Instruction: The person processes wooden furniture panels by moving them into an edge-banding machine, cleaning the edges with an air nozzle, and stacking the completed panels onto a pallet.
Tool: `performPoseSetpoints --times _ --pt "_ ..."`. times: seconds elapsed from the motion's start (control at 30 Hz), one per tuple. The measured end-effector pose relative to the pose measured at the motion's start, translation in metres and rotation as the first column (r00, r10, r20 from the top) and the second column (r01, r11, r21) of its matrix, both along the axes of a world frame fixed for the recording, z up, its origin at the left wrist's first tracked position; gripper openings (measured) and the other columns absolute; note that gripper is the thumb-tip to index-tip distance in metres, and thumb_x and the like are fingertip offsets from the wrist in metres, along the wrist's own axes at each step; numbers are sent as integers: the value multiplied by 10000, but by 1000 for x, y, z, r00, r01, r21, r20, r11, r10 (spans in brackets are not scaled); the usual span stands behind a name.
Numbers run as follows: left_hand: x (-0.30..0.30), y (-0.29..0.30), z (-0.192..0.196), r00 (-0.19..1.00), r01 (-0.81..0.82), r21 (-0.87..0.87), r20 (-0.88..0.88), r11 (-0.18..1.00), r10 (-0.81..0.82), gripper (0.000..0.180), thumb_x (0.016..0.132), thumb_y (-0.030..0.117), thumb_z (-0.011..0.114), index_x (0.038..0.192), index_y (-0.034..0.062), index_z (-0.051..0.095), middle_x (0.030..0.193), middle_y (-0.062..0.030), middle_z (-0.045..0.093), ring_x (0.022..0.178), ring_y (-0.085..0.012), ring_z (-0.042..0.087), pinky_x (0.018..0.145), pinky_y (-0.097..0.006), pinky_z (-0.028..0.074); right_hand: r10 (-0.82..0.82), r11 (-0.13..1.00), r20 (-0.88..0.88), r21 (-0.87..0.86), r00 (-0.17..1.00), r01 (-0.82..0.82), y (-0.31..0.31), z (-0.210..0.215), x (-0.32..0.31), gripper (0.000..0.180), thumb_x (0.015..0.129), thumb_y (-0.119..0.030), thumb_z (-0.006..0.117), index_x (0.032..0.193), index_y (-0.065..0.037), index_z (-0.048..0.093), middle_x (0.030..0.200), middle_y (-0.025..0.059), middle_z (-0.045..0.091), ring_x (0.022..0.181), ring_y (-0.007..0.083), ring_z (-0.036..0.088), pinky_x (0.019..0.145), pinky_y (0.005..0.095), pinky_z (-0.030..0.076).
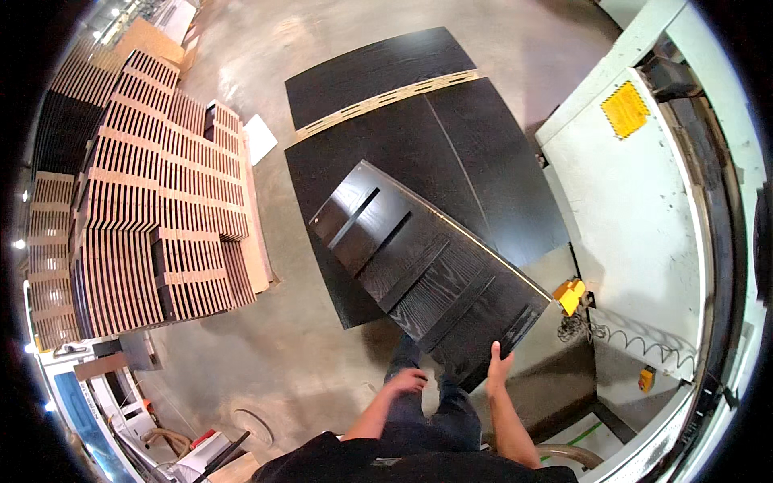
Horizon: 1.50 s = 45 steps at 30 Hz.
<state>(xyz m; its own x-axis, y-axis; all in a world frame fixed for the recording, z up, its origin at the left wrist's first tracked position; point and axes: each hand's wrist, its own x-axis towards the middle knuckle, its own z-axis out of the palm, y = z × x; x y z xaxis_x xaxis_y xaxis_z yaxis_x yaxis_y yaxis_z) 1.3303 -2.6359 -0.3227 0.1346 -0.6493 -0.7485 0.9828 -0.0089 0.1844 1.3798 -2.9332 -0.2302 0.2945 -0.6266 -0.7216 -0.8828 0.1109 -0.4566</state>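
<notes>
A long black wood-grain panel with dark grooves across its face lies slanted before me, its far end over a stack of larger black panels. At its near right corner my right hand grips the edge, thumb on the top face; the other fingers are mostly hidden underneath. My left hand is off the panel, in front of my thigh, with fingers loosely bent and nothing visible in them.
Tall stacks of slatted-looking boards stand on the left. A white machine cabinet rises on the right, with a yellow device and coiled cable beside it. A light strip crosses the black stack. Equipment sits lower left.
</notes>
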Motion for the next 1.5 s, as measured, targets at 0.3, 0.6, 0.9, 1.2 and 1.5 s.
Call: performPoseSetpoints --times 0.3,0.6,0.9,1.2,1.5 --pt "165 54 -13 735 -574 459 -77 678 674 1136 856 747 619 1625 98 95 1570 -247 361 1405 -419 393 1077 -592 413 289 852 140 -488 947 -188 -47 172 10 773 862 -411 799 1334 95 454 1241 267 624 1127 348 619 999 413 464" --pt "177 59 15 823 -452 498 -88 740 561 586 1023 407 585 1435 0 496 1474 -115 535 1359 -325 482 1175 -521 358 173 869 178 -491 969 -65 0 258 -8 621 755 -388 862 1070 43 544 921 277 691 885 405 701 786 467 535" --pt "180 10 70 999 -26 136 51 990 19 582 931 496 701 1297 59 581 1202 -57 661 1118 -257 604 987 -413 496 -258 768 304 -512 917 386 20 323 -210 663 758 -410 863 1136 45 564 941 242 671 888 326 676 808 410 520" --pt "137 -248 233 843 455 12 317 890 -435 434 963 267 715 1310 50 571 1350 -112 601 1281 -292 553 1106 -487 450 -552 166 781 -239 291 957 130 318 -386 574 813 -297 854 1201 37 597 1108 112 666 1028 193 613 948 334 473" --pt "-2 -409 304 620 770 -248 512 588 -595 203 959 91 698 929 161 510 954 -10 647 767 -176 652 652 -337 534 -575 -226 818 -165 6 960 197 281 -489 639 888 -376 792 1291 62 561 1190 123 645 1064 217 598 968 356 456"
